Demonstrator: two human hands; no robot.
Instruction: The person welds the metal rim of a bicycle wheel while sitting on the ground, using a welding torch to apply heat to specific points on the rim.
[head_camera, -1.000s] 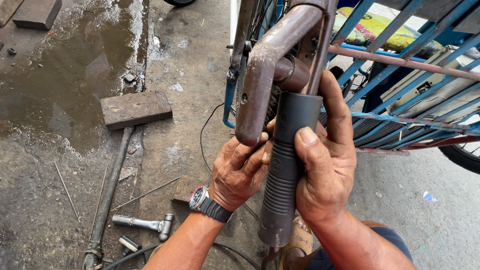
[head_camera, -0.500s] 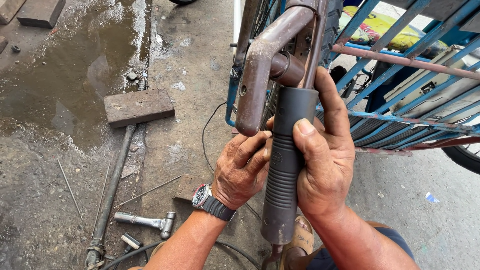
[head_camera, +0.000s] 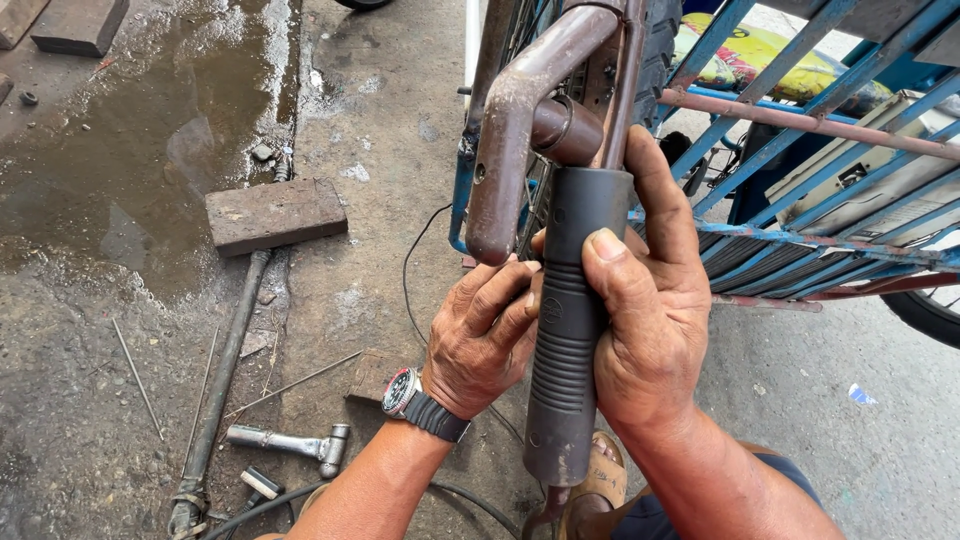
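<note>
Black ribbed grip (head_camera: 565, 340) in both hands

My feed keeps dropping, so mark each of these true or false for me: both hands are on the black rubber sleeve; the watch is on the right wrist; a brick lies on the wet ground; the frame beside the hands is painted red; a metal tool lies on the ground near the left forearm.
1. Both hands are on the black rubber sleeve. True: the left hand and right hand both touch it.
2. The watch is on the right wrist. False: it is on the left wrist.
3. A brick lies on the wet ground. True.
4. The frame is red. False: it is blue.
5. A metal tool lies near the left forearm. True.
</note>
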